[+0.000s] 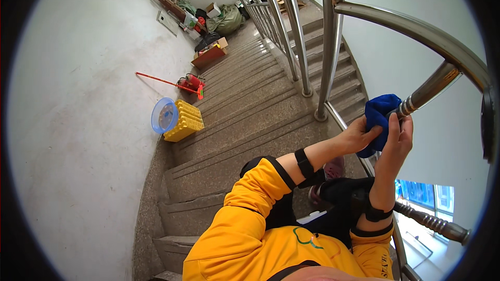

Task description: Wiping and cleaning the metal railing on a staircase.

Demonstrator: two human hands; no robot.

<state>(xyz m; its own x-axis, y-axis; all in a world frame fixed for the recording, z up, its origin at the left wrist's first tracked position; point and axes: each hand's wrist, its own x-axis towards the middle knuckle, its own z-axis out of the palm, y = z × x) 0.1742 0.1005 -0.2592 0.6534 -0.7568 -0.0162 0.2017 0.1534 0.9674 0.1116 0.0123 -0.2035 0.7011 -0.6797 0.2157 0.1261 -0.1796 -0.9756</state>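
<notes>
At the right of the frame, the left hand (358,135) and right hand (398,138) both grip a blue cloth (378,117) wrapped around a slanted steel baluster (432,88) (just under the handrail (416,28)). Stone stairs (245,109) fill the centre; a yellow crate (183,120) and blue basin (164,115) sit centre-left.

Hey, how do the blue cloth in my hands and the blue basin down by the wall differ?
The blue cloth is deep blue, soft and bunched; the blue basin is pale, see-through and rigid. The cloth is pressed around a metal baluster between the left hand and right hand; the basin is untouched, tipped on edge against a yellow crate on the stairs. Both are blue.
</notes>
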